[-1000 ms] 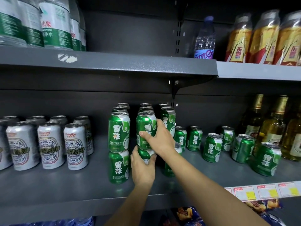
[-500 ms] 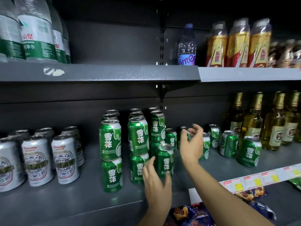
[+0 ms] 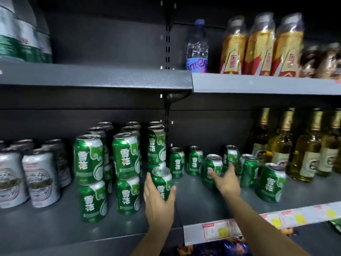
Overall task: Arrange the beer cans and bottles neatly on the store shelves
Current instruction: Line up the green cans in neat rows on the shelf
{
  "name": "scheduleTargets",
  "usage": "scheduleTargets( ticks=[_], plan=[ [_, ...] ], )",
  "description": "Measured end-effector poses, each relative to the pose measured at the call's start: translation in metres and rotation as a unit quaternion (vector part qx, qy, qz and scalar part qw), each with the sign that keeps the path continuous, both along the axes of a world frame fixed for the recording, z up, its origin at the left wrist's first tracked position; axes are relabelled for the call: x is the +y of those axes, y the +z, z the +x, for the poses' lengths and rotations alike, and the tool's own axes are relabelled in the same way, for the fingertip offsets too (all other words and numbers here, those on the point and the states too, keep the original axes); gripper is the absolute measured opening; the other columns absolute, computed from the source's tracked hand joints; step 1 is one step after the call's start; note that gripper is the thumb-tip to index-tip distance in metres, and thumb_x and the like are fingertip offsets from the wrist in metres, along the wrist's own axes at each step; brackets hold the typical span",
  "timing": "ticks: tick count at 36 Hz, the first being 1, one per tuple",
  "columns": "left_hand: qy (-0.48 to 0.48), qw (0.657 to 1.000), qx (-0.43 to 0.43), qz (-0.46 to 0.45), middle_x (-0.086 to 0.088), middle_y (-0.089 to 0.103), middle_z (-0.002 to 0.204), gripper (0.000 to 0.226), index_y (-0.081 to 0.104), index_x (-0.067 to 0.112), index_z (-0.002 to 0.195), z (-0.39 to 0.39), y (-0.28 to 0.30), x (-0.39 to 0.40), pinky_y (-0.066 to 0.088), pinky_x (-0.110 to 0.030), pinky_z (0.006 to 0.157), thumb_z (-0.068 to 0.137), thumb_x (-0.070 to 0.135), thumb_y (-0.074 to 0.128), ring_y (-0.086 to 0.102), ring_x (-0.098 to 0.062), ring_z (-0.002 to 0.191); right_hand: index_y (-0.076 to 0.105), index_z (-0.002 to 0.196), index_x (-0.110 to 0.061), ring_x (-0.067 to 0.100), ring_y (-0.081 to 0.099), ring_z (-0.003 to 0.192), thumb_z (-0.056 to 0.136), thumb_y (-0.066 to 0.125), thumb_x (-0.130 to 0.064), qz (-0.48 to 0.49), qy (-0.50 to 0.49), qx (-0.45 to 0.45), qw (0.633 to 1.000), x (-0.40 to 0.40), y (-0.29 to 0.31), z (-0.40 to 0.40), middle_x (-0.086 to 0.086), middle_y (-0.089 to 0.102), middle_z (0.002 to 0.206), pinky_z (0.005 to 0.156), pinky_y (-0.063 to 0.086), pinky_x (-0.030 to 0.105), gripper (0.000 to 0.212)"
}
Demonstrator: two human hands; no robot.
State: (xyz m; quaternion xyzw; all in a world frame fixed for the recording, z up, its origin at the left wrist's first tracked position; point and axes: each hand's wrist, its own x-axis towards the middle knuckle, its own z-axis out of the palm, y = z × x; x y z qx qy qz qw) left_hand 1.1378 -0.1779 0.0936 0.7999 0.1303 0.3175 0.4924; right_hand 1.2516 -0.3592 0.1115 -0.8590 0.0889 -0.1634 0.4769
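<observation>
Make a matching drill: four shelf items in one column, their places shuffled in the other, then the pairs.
1. silver cans
2. gold-foil bottles
3. water bottle
4. green can in left hand

A. upper shelf, by the centre post
B. lower shelf, far left
C. lower shelf, far right
D. lower shelf, front, right of the stacks

Pairs: 1-B, 2-C, 3-A, 4-D

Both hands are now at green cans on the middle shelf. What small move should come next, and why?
Probably the right hand should close on the loose can it touches and lift it. The left hand already holds the front can of the third column, which has no can on top, unlike the two stacks beside it.
</observation>
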Motion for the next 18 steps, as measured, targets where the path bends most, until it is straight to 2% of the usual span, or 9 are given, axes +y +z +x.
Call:
scheduleTargets(
  ticks=[3,5,9,15,18],
  plan=[
    [0.022,0.999,0.018,-0.019,-0.001,0.02,0.157,0.084,0.008,0.018,0.153,0.002,0.0,-0.003,0.03,-0.034,0.107,0.09,0.033,0.062,0.021,-0.019,0.143,0.016,0.152,-0.011,0.035,0.041,0.135,0.078,0.078,-0.041,0.002,0.027,0.016,1.0,-0.003,-0.006,0.014,0.015,0.039,0.15,0.105,0.038,0.044,0.101],
    [0.03,0.999,0.028,-0.013,0.001,0.021,0.157,0.08,0.008,0.019,0.153,0.002,-0.002,-0.004,0.031,-0.034,0.106,0.092,0.033,0.059,0.022,-0.018,0.143,0.023,0.15,-0.009,0.035,0.045,0.131,0.077,0.079,-0.036,0.002,0.038,0.027,0.999,-0.004,-0.012,0.021,0.018,0.045,0.145,0.105,0.04,0.045,0.096],
    [0.039,0.999,0.033,-0.002,0.002,0.022,0.157,0.076,0.01,0.02,0.152,0.001,-0.004,-0.003,0.033,-0.033,0.104,0.094,0.035,0.055,0.024,-0.017,0.142,0.04,0.137,-0.005,0.035,0.053,0.12,0.082,0.075,-0.032,-0.032,0.036,0.029,0.998,-0.005,-0.021,0.023,0.018,0.052,0.135,0.094,0.045,0.042,0.071],
    [0.037,0.999,0.028,0.012,0.0,0.024,0.156,0.075,0.011,0.018,0.152,0.003,-0.006,-0.001,0.036,-0.036,0.102,0.094,0.037,0.054,0.027,-0.019,0.141,0.042,0.129,-0.01,0.034,0.055,0.113,0.079,0.076,-0.038,-0.069,0.028,-0.004,0.997,-0.003,-0.019,0.007,0.013,0.054,0.13,0.084,0.047,0.041,0.066],
    [0.04,0.999,0.026,0.013,-0.001,0.026,0.155,0.075,0.011,0.019,0.152,0.003,-0.007,-0.001,0.038,-0.038,0.101,0.094,0.036,0.055,0.03,-0.021,0.139,0.042,0.128,-0.013,0.033,0.058,0.108,0.081,0.074,-0.04,-0.06,0.026,-0.02,0.998,0.006,-0.014,-0.007,0.011,0.061,0.12,0.077,0.043,0.036,0.063]
  ],
)
